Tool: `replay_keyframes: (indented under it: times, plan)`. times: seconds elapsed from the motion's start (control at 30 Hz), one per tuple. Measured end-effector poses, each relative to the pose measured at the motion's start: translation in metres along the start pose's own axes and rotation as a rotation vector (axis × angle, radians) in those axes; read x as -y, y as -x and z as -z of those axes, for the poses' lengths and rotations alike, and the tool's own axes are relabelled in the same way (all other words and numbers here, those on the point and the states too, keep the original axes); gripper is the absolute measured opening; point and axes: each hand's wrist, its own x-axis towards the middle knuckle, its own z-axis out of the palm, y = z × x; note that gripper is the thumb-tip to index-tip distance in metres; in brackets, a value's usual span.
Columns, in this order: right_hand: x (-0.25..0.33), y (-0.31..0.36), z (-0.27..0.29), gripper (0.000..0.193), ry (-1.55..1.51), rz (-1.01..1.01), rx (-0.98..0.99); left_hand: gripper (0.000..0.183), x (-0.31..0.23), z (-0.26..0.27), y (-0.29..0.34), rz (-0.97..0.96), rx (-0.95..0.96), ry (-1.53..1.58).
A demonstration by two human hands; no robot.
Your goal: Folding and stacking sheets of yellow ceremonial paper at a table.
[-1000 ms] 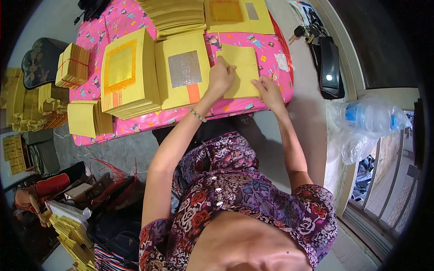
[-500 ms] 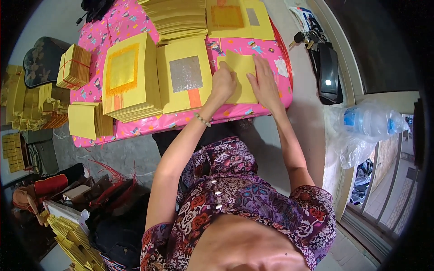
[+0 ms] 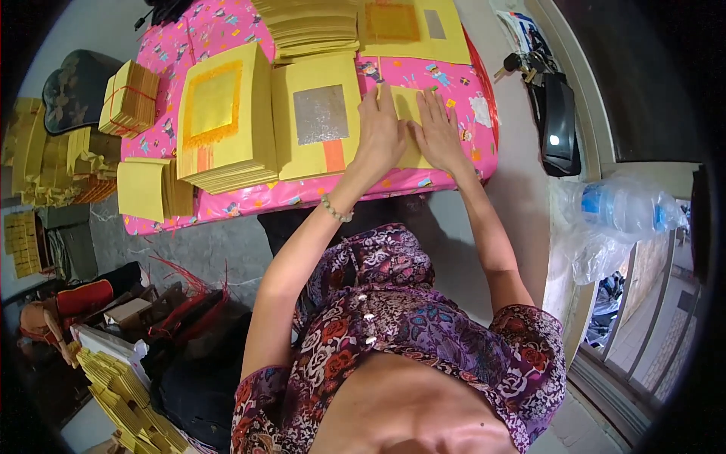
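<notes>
Between my two hands a plain yellow paper sheet (image 3: 412, 155) lies on the pink table, partly covered by them. My left hand (image 3: 380, 135) rests flat on its left part, fingers stretched toward the far side. Flat on the right part is my right hand (image 3: 440, 138), its fingers also stretched out. Just left of my left hand sits yellow paper with a silver square (image 3: 321, 115) and an orange strip. Beyond it to the left stands a thick stack of yellow paper with a gold square (image 3: 214, 100) framed in orange.
A pink patterned cover (image 3: 234, 203) lies over the table. Farther back is another yellow paper stack (image 3: 314, 30). At the left are a red-tied bundle (image 3: 130, 98) and a small yellow stack (image 3: 141, 189). Keys (image 3: 522, 63) and a wrapped bottle (image 3: 620, 206) are on the right.
My left hand has gone from bent fingers at the sheet's raised far edge to lying flat. The sheet's raised part is now pressed down. The whole view has shifted slightly.
</notes>
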Motion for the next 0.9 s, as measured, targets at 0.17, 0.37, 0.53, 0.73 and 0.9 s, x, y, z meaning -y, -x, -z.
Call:
replay_keyframes:
  times: [0.17, 0.37, 0.53, 0.73, 0.9]
  plan:
    - [0.0, -0.002, 0.008, 0.063, 0.011, -0.02, 0.028, 0.05, 0.015, 0.074, 0.017, 0.071, 0.208, 0.186]
    - [0.035, -0.014, 0.056, 0.056, 0.002, 0.141, -0.181, 0.053, 0.035, 0.131, 0.046, 0.079, 0.264, 0.042]
    - [0.075, -0.011, 0.054, 0.046, -0.313, 0.46, -0.049, 0.058, 0.049, 0.13, 0.06, 0.073, 0.285, -0.007]
    - [0.094, -0.004, 0.042, 0.036, -0.318, 0.525, 0.025, 0.058, 0.057, 0.124, 0.066, 0.033, 0.249, -0.028]
    - [0.094, -0.005, 0.041, 0.024, -0.343, 0.524, -0.009, 0.05, 0.059, 0.126, 0.067, 0.031, 0.242, 0.017]
